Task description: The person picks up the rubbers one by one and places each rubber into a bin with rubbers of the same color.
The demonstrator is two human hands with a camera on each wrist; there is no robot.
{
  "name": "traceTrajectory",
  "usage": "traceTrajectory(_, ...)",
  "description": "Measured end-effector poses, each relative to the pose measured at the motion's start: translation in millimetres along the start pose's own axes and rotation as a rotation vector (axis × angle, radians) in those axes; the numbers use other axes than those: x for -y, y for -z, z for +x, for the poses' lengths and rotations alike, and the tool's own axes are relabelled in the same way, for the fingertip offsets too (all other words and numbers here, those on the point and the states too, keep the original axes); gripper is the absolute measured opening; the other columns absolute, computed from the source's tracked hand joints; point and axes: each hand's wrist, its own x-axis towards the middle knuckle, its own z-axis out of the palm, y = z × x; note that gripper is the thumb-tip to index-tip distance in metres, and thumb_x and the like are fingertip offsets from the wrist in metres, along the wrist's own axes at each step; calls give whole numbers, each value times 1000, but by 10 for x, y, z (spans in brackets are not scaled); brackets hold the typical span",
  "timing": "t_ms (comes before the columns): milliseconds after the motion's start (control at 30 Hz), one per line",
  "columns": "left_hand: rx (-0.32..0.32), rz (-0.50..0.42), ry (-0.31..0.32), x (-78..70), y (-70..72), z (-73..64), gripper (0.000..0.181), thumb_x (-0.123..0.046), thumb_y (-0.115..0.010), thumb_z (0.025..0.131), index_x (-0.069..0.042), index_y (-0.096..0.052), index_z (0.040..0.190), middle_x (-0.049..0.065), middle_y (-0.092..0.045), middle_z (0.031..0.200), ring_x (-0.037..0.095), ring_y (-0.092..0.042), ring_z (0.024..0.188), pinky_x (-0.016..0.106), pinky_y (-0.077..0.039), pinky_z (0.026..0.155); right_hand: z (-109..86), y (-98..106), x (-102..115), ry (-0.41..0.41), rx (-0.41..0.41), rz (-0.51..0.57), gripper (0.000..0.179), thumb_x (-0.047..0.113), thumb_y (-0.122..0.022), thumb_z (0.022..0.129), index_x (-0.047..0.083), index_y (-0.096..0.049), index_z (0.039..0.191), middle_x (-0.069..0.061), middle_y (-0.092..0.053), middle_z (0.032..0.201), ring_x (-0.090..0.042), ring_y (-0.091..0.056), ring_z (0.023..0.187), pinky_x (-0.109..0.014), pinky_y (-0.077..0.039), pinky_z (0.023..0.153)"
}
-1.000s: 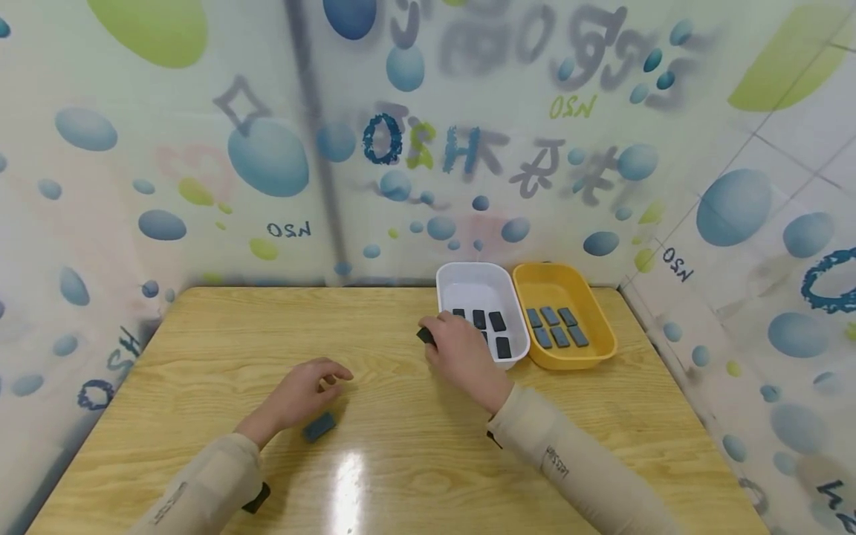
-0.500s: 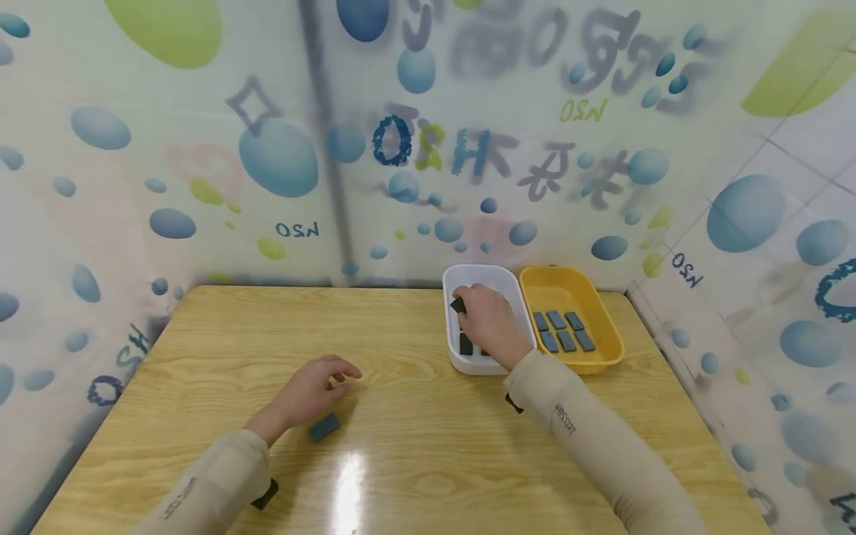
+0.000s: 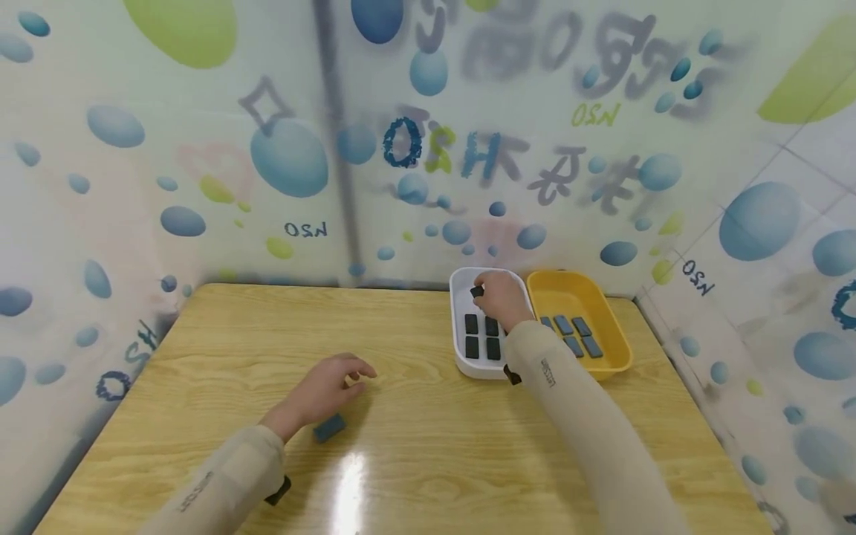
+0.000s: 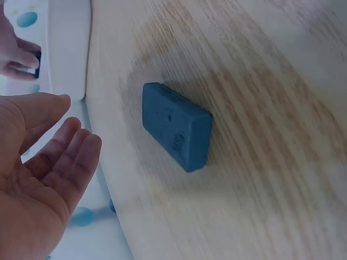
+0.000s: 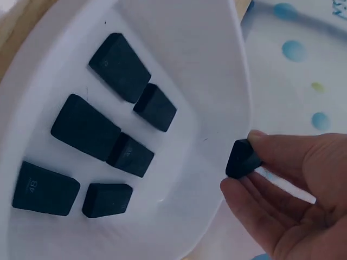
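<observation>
My right hand (image 3: 503, 299) pinches a black eraser (image 5: 241, 160) between thumb and fingertips, above the far part of the white bin (image 3: 478, 370). Below it, several black erasers (image 5: 85, 127) lie in rows on the bin floor; one is marked 4B. My left hand (image 3: 328, 390) holds nothing, its fingers loosely bent over the table. Beside it on the wood lies a blue-grey eraser (image 4: 172, 129), apart from the fingers. In the head view, my right hand and sleeve hide part of the white bin.
A yellow bin (image 3: 568, 288) with several blue-grey erasers (image 3: 591, 347) stands against the white bin's right side. Both are at the back right of the wooden table (image 3: 414, 461). A patterned wall covering (image 3: 374, 245) rises right behind the table.
My right hand has carried the black eraser from the white bin's left side to over its far part. The left hand stays near the blue-grey eraser. The head view has shifted slightly.
</observation>
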Motion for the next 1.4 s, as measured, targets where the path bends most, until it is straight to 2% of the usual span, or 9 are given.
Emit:
traceTrajectory(200, 1, 39, -5, -62, 22, 53, 21, -10, -66, 92, -13, -70, 112, 2, -66, 113, 24, -62, 104, 34, -56, 78, 222, -115, -90, -80, 104, 114, 37, 16, -69, 88, 6, -65, 124, -11, -66, 120, -26, -61, 99, -40, -53, 91)
traceTrajectory(500, 24, 27, -2, -130, 10, 93, 21, -10, -66, 92, -13, -71, 112, 2, -66, 113, 26, -63, 104, 39, -55, 83, 348, -282, -152, -160, 114, 190, 37, 16, -70, 88, 2, -65, 122, -14, -67, 119, -27, -61, 99, -40, -53, 95)
traceTrajectory(633, 18, 46, -10, -127, 3, 81, 21, -10, -66, 92, -13, -71, 112, 2, -66, 111, 25, -63, 102, 39, -55, 81, 366, -332, -167, -156, 108, 197, 36, 14, -72, 86, 0, -67, 119, -15, -68, 117, -26, -63, 100, -39, -53, 95)
traceTrajectory(867, 21, 70, -24, -111, 17, 63, 22, -10, -66, 91, -12, -70, 113, 2, -65, 112, 25, -63, 102, 39, -55, 81, 381, -390, -168, -144, 102, 147, 35, 15, -73, 85, -1, -68, 115, -15, -69, 114, -28, -63, 103, -40, -51, 95)
traceTrajectory(1400, 8, 59, 21, -44, 74, 3, 20, -8, -66, 91, -11, -70, 111, 3, -65, 111, 26, -64, 101, 40, -55, 82, 593, -555, -135, -146, 99, 130, 25, 16, -74, 84, 0, -70, 104, -13, -71, 102, -26, -62, 91, -39, -52, 89)
